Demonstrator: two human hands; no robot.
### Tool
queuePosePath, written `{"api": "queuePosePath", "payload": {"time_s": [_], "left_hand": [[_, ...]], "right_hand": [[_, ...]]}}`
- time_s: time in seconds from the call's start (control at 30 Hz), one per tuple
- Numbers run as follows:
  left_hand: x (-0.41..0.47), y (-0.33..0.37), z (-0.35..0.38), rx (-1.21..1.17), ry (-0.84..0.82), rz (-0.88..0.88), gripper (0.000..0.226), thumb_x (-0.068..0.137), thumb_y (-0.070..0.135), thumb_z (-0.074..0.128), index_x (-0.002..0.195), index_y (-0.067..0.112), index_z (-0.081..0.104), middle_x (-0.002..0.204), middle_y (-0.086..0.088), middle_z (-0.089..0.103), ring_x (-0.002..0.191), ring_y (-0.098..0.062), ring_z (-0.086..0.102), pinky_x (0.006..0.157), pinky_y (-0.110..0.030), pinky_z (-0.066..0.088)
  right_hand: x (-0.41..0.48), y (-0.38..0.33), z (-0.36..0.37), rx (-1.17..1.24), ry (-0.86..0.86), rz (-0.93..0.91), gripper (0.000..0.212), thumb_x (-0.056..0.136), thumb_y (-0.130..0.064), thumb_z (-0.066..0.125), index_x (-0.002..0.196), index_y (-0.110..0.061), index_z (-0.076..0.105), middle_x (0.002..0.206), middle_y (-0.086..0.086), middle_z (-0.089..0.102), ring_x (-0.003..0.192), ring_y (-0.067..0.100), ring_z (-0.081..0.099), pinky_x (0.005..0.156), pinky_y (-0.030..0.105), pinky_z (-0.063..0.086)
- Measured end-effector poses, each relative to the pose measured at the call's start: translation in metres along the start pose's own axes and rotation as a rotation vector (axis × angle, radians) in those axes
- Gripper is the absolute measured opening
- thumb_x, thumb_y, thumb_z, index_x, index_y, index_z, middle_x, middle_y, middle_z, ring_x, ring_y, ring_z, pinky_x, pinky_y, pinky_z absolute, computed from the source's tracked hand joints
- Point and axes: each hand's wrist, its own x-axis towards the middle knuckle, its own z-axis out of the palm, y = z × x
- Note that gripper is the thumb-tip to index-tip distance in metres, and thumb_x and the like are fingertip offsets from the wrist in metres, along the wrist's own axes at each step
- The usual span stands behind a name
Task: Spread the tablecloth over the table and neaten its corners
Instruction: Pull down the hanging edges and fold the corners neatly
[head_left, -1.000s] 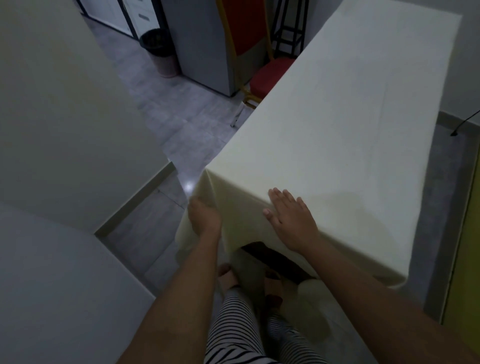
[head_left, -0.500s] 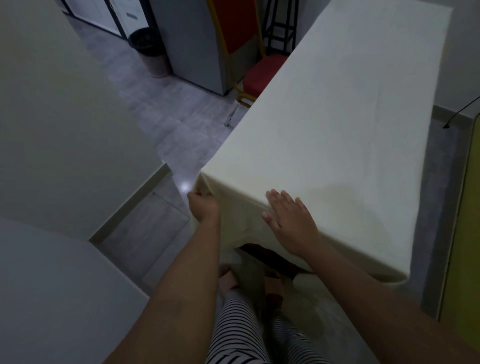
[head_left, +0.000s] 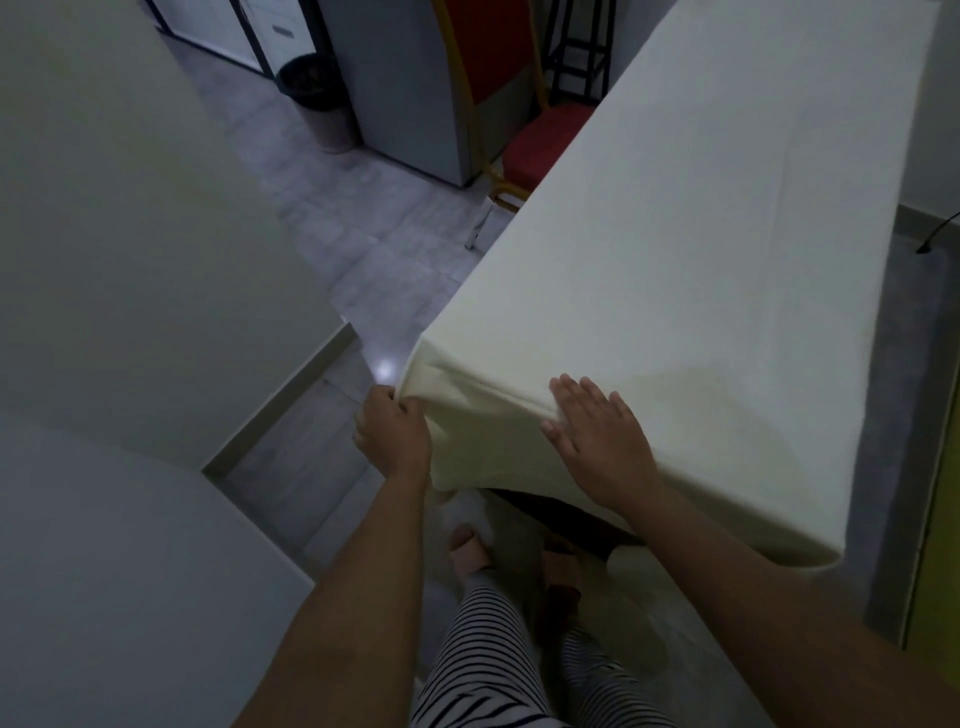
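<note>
**Inspector:** Coverage?

**Me:** The cream fabric tablecloth (head_left: 701, 249) lies flat over the whole top of the long bench (head_left: 563, 527), ahead of both my hands and away towards the far end. The bench itself shows only as a dark strip under the hem, just below my right wrist. I judge the spreading done as far as the view reaches. The far end runs out of the picture, so I cannot vouch for it.

**Inspector:** Hands?

**Me:** My left hand (head_left: 392, 434) is closed round a bunch of cloth just below the near corner, fingers curled. The cloth is under tension, to judge from the creases. My right hand (head_left: 597, 441) lies flat, fingers straight and close together, pressing the cloth onto the near edge and gripping nothing. The two hands are near each other, with the gathered fold between them.

**Inspector:** Corners?

**Me:** The one at my left hand is not finished. Creases fan from my grip up to the corner point, and the hem beside that hand hangs raised and uneven. The other near corner (head_left: 826, 553), well off to the right of my right hand, drapes fairly square, though I count it unchecked. The two far corners I cannot see.

**Inspector:** Remaining?

**Me:** Release the bunch, let the drop fall straight and smooth out the creases, then inspect the other three corners. In my estimate the spreading is complete and the neatening barely begun.
</note>
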Motion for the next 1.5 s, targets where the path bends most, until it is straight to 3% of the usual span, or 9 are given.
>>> {"api": "queuePosePath", "payload": {"time_s": [0.13, 0.4, 0.57, 0.7, 0.8, 0.97, 1.1, 1.33, 1.5], "left_hand": [[-0.005, -0.003, -0.008, -0.064, 0.113, 0.054, 0.016, 0.084, 0.009, 0.047, 0.095, 0.004, 0.058, 0.095, -0.015, 0.061, 0.088, -0.034, 0.056, 0.076, -0.041, 0.042], [-0.007, -0.003, 0.021, -0.038, -0.208, 0.048, 0.01, 0.088, 0.003, 0.044, 0.096, 0.006, 0.05, 0.093, -0.012, 0.06, 0.08, -0.029, 0.059, 0.065, -0.037, 0.045], [-0.011, 0.0, 0.012, -0.459, -0.018, -0.27, 0.01, 0.086, 0.002, 0.043, 0.087, 0.012, 0.044, 0.089, -0.008, 0.053, 0.079, -0.024, 0.05, 0.068, -0.032, 0.037], [-0.017, 0.007, 0.005, -0.55, 0.098, -0.238, 0.016, 0.088, 0.003, 0.041, 0.097, 0.011, 0.051, 0.091, -0.003, 0.055, 0.082, -0.022, 0.051, 0.069, -0.029, 0.036], [-0.018, 0.017, 0.001, -0.49, 0.029, -0.072, 0.017, 0.091, 0.01, 0.038, 0.098, 0.012, 0.054, 0.088, 0.001, 0.055, 0.079, -0.02, 0.05, 0.066, -0.028, 0.033], [-0.003, -0.003, 0.006, -0.184, -0.131, 0.084, 0.036, 0.096, 0.051, 0.043, 0.097, 0.017, 0.057, 0.09, -0.002, 0.062, 0.078, -0.022, 0.056, 0.065, -0.031, 0.04], [0.011, -0.009, 0.01, -0.041, -0.096, 0.082, 0.031, 0.097, 0.04, 0.045, 0.089, 0.014, 0.06, 0.092, -0.007, 0.06, 0.079, -0.026, 0.057, 0.063, -0.031, 0.039], [0.001, 0.028, 0.009, -0.29, 0.112, -0.001, 0.015, 0.088, 0.019, 0.054, 0.075, 0.019, 0.048, 0.08, -0.001, 0.054, 0.068, -0.015, 0.045, 0.058, -0.027, 0.03], [-0.011, 0.024, 0.03, -0.151, -0.051, -0.007, 0.012, 0.09, 0.009, 0.048, 0.079, 0.011, 0.05, 0.085, -0.005, 0.051, 0.073, -0.022, 0.05, 0.06, -0.029, 0.03]], "right_hand": [[0.0, -0.015, -0.001, -0.017, 0.014, 0.081, 0.058, 0.1, -0.049, 0.017, 0.151, -0.02, 0.018, 0.158, -0.002, 0.019, 0.146, 0.017, 0.011, 0.117, 0.049, 0.003], [0.006, -0.036, 0.001, -0.038, 0.005, 0.157, 0.059, 0.1, -0.047, 0.023, 0.151, -0.016, 0.016, 0.159, 0.001, 0.015, 0.147, 0.018, 0.009, 0.116, 0.052, -0.004], [0.009, -0.042, -0.005, -0.049, 0.003, 0.143, 0.058, 0.1, -0.047, 0.02, 0.15, -0.016, 0.021, 0.159, 0.003, 0.017, 0.145, 0.022, 0.015, 0.116, 0.055, -0.001], [0.018, -0.055, -0.006, -0.059, 0.057, 0.074, 0.056, 0.1, -0.045, 0.023, 0.148, -0.016, 0.026, 0.158, 0.004, 0.021, 0.143, 0.023, 0.022, 0.115, 0.055, 0.002], [0.026, -0.06, -0.003, -0.009, 0.049, 0.042, 0.055, 0.1, -0.044, 0.025, 0.147, -0.016, 0.028, 0.157, 0.004, 0.024, 0.142, 0.023, 0.024, 0.116, 0.051, 0.006], [0.027, -0.052, 0.006, 0.04, 0.1, 0.025, 0.06, 0.095, -0.047, 0.024, 0.144, -0.014, 0.036, 0.148, 0.006, 0.041, 0.136, 0.026, 0.036, 0.112, 0.045, 0.024], [0.028, -0.052, 0.009, 0.052, 0.119, 0.016, 0.064, 0.092, -0.049, 0.02, 0.142, -0.015, 0.04, 0.146, 0.006, 0.044, 0.134, 0.026, 0.04, 0.109, 0.044, 0.028], [0.028, -0.05, 0.009, 0.067, 0.121, 0.032, 0.059, 0.095, -0.046, 0.024, 0.144, -0.016, 0.038, 0.148, 0.004, 0.042, 0.137, 0.024, 0.036, 0.111, 0.042, 0.024], [0.026, -0.046, 0.012, 0.06, 0.091, -0.007, 0.063, 0.094, -0.05, 0.018, 0.146, -0.016, 0.033, 0.15, 0.004, 0.038, 0.139, 0.023, 0.033, 0.113, 0.042, 0.022]]}}
